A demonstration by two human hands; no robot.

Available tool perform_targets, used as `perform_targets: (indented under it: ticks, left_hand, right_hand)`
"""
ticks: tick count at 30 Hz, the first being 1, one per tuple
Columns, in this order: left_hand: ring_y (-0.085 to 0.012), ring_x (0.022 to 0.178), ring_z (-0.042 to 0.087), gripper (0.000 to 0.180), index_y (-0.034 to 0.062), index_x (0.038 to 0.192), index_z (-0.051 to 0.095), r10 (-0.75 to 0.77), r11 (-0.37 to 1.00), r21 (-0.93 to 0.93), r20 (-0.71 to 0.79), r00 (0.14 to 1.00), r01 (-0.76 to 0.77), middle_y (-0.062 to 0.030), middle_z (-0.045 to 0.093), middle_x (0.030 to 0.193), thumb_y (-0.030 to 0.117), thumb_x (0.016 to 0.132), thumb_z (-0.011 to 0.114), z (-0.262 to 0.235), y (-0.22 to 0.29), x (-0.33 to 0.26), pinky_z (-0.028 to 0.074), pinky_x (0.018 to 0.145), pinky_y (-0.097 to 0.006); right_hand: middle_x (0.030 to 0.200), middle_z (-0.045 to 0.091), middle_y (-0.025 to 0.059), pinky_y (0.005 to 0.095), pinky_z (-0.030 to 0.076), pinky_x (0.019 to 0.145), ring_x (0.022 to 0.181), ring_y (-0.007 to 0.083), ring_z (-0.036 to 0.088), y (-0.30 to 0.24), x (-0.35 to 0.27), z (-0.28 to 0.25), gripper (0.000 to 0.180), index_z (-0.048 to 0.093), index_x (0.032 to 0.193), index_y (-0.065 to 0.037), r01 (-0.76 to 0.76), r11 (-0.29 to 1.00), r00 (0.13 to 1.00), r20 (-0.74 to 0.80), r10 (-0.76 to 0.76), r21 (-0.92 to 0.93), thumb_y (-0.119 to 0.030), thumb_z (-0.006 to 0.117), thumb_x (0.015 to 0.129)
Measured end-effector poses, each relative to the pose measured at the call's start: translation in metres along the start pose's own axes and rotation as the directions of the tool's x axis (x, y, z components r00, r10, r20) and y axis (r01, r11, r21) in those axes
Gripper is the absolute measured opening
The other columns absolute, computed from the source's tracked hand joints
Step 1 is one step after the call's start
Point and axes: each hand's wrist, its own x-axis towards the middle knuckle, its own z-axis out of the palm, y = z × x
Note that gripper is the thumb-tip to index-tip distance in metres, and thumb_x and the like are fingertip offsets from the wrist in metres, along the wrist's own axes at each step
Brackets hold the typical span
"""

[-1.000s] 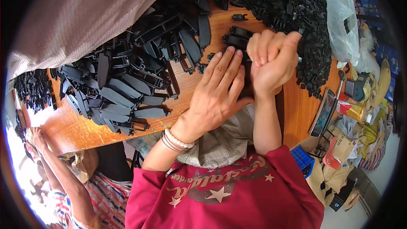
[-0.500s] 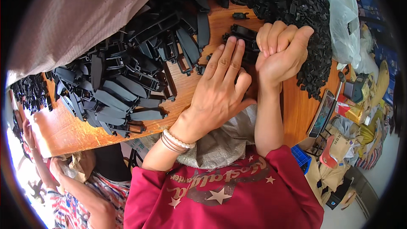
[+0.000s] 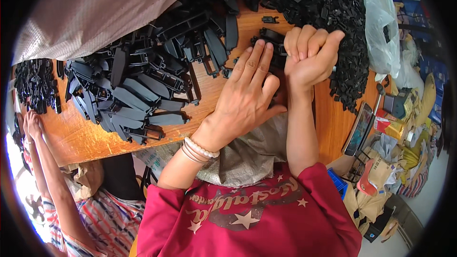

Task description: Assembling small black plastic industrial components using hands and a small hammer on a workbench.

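Observation:
My left hand (image 3: 247, 90), a beaded bracelet at its wrist, lies with fingers stretched out, the fingertips over the near edge of a long black plastic part (image 3: 271, 34). Beside it my right hand (image 3: 312, 59) is closed in a fist at the part's right end; what its curled fingers hold, if anything, is hidden. Both hands cover much of that part. A small black clip (image 3: 270, 19) lies alone on the wooden table just beyond. To the left spreads a heap of long black plastic parts (image 3: 138, 90); a pile of small black clips (image 3: 350, 74) lies to the right.
Pale cloth (image 3: 95, 14) hangs across the upper left. Sacking (image 3: 243, 159) covers my lap below the table edge. A co-worker's hands (image 3: 32, 126) are at the far left edge. On the right are a clear plastic bag (image 3: 382, 31), a phone (image 3: 358, 129) and a blue crate (image 3: 337, 183).
My hands keep nearly the same pose, the right fist shifting slightly left. The co-worker's arms have moved, their hands now together by the left table edge. The view has shifted a little.

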Motion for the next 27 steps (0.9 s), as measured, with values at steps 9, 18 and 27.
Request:
perform_targets:
  ticks: [9,18,27]
  left_hand:
    - [-0.0451,0.135,0.034,0.06,0.0001,0.093,0.05,0.014,0.997,0.08,0.043,0.999,-0.017,-0.0333,0.04,0.139,0.045,0.065,0.078,-0.003,0.0,0.003,0.027,0.114,-0.051]
    - [-0.0401,0.138,0.031,0.087,-0.0073,0.114,0.05,-0.005,0.998,0.06,0.075,0.997,0.0,-0.028,0.033,0.146,0.059,0.063,0.075,-0.003,0.001,0.013,0.027,0.114,-0.048]
    - [-0.0407,0.137,0.034,0.081,-0.0075,0.111,0.052,-0.001,1.0,0.019,0.047,0.999,0.0,-0.0291,0.037,0.144,0.055,0.066,0.077,-0.002,-0.001,0.014,0.029,0.113,-0.049]
  right_hand:
    - [0.047,0.029,-0.0001,0.0253,0.022,0.039,0.04,0.0094,0.026,0.002,0.0,0.006,0.058,0.027,0.056,-0.011,0.062,0.994,0.994,0.098,-0.053,-0.09,-0.04,0.028,0.106]
    - [0.047,0.029,0.0025,0.026,0.021,0.039,0.038,0.0122,0.026,-0.005,0.013,-0.013,0.059,0.024,0.054,-0.012,0.039,0.999,0.991,-0.129,-0.035,0.029,-0.043,0.03,0.105]
    - [0.047,0.032,0.0027,0.0248,0.025,0.039,0.041,0.0103,0.03,0.001,0.016,-0.001,0.055,0.029,0.058,-0.008,0.053,0.997,0.998,-0.03,-0.055,-0.064,-0.036,0.031,0.106]
